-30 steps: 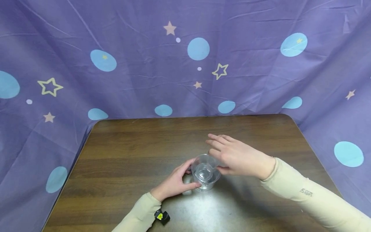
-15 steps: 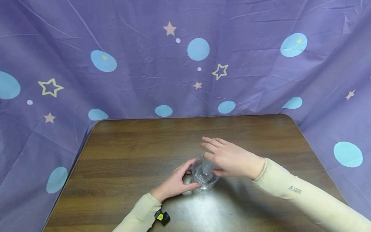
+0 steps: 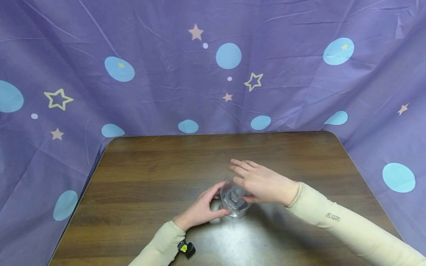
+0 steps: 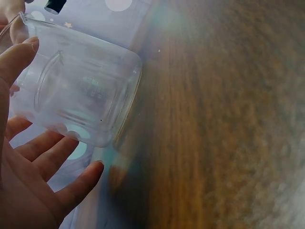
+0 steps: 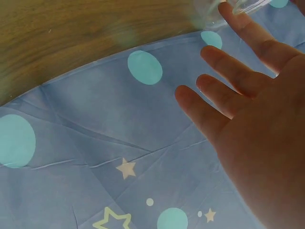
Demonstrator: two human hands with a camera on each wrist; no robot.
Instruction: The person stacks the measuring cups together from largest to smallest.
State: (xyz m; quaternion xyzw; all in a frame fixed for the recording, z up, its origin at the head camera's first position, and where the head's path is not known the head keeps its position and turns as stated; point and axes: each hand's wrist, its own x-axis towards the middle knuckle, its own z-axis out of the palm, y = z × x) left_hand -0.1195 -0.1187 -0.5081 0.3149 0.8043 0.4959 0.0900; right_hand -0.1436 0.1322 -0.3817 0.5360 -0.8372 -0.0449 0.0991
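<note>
A large clear beaker [image 3: 237, 215] stands upright on the table, and my left hand [image 3: 199, 211] holds it round the left side. Through its wall, the left wrist view shows a smaller clear beaker [image 4: 81, 93] nested inside, with faint printed marks. My right hand [image 3: 264, 181] is over the large beaker's mouth, pinching a small clear cylindrical vessel [image 3: 237, 192] between thumb and forefinger. Its other fingers stretch out past the rim. Seen from the right wrist, the forefinger [image 5: 248, 28] reaches clear glass at the top edge, where most of the vessel is out of frame.
The brown wood-grain table [image 3: 159, 159] has rounded far corners. Behind and beside it hangs a purple cloth [image 3: 159, 74] with blue dots and stars. A small black device [image 3: 186, 248] sits at the left wrist.
My right hand has moved left and slightly down, bringing the small clear vessel from the large beaker's right rim to over its middle. The left hand and large beaker have stayed in place.
</note>
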